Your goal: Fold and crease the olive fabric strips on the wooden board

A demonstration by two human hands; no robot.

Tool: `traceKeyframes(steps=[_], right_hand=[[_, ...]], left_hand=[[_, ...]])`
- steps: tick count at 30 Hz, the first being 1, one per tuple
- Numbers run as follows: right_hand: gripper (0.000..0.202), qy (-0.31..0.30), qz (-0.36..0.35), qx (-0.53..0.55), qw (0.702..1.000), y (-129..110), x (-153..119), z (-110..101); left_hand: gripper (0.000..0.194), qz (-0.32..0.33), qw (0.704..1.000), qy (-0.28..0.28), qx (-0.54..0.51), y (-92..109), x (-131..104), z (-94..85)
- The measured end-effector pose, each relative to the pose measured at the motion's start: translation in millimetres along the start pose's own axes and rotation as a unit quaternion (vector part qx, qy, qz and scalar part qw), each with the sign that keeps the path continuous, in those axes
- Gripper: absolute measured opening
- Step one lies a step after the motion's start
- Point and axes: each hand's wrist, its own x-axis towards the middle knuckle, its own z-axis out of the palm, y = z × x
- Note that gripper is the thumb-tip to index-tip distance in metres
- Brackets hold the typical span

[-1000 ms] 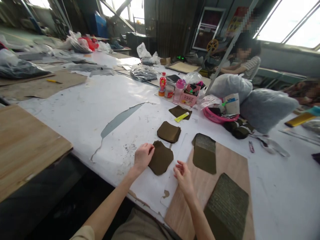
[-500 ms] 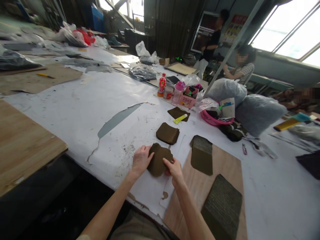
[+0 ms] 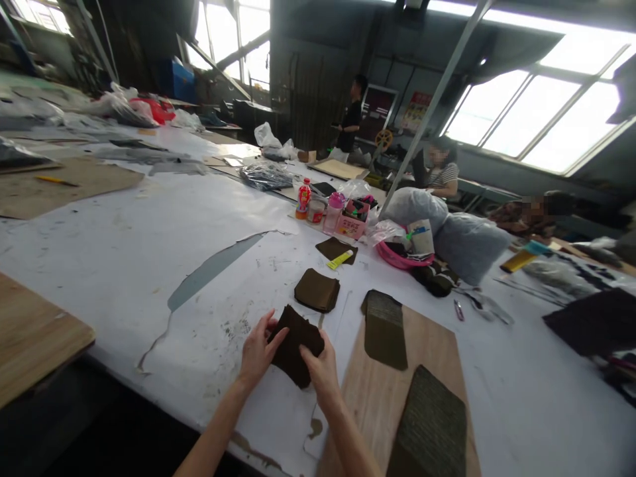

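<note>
Between my two hands is a small stack of dark brown fabric pieces. My left hand grips its left edge, with the thumb on top. On its right edge my right hand is closed, thumb also on top. A neat brown stack lies on the white table just beyond. Farther back, a yellow-green tube rests on another brown piece. To the right, two fanned stacks of olive pieces, a smaller one and a larger one, lie on a wooden board.
A red-capped bottle, a pink box and a pink basket stand at the back. Grey stuffed bags sit behind the basket. A wooden panel is at left. Beyond the table are several people.
The view has tilted up and shifted right. The held stack now looks turned and more upright, and my fingers have moved round its edges.
</note>
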Motion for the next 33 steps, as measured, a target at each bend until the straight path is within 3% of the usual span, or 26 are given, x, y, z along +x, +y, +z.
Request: traceKeyframes(steps=[3, 5, 7, 9, 11, 13, 17, 21, 25, 28, 29, 33], right_hand=[[0.02, -0.01, -0.007, 0.002, 1.0, -7.9, -5.4, -7.7], [0.02, -0.013, -0.032, -0.006, 0.999, -14.4, -9.0, -12.6], [0.025, -0.011, -0.068, -0.015, 0.998, -19.2, -12.1, -16.9], [0.044, -0.011, -0.083, -0.015, 0.996, -19.9, -14.7, -20.9], [0.069, -0.007, -0.055, -0.01, 0.998, -15.6, -16.6, -24.5], [0.077, 0.007, -0.021, 0.0, 1.0, -8.6, -18.4, -27.2], [0.05, 0.003, 0.017, 0.028, 0.999, -0.3, -22.0, -27.8], [0.03, 0.009, -0.012, 0.009, 1.0, -2.8, -25.3, -26.8], [0.04, -0.014, -0.025, 0.041, 0.999, -1.2, -28.6, -28.5], [0.039, -0.036, -0.036, 0.029, 0.998, 3.3, -31.0, -30.6], [0.036, -0.04, -0.053, 0.01, 0.998, 4.3, -31.7, -31.4], [0.033, -0.037, -0.109, -0.072, 0.991, 3.6, -33.7, -34.2]], left_hand=[[0.054, -0.06, 0.975, -0.115, -0.18, 12.7, 1.0, -7.4], [0.046, -0.082, 0.951, -0.153, -0.254, 22.5, -0.9, -12.6], [0.04, -0.078, 0.949, -0.154, -0.264, 29.2, -3.7, -16.5], [0.035, -0.061, 0.953, -0.164, -0.248, 31.4, -6.7, -18.2], [0.034, -0.053, 0.955, -0.184, -0.228, 30.1, -9.8, -17.5], [0.04, -0.052, 0.957, -0.197, -0.207, 28.1, -12.8, -15.1], [0.058, -0.056, 0.96, -0.204, -0.186, 28.6, -17.5, -10.4], [0.043, -0.071, 0.951, -0.225, -0.202, 29.7, -20.2, -9.9], [0.057, -0.033, 0.934, -0.258, -0.244, 25.3, -22.0, -11.5], [0.064, -0.014, 0.919, -0.323, -0.226, 20.5, -21.2, -12.3], [0.069, -0.004, 0.923, -0.324, -0.209, 19.2, -20.4, -12.6], [0.086, 0.015, 0.961, -0.242, -0.134, 19.3, -17.4, -15.3]])
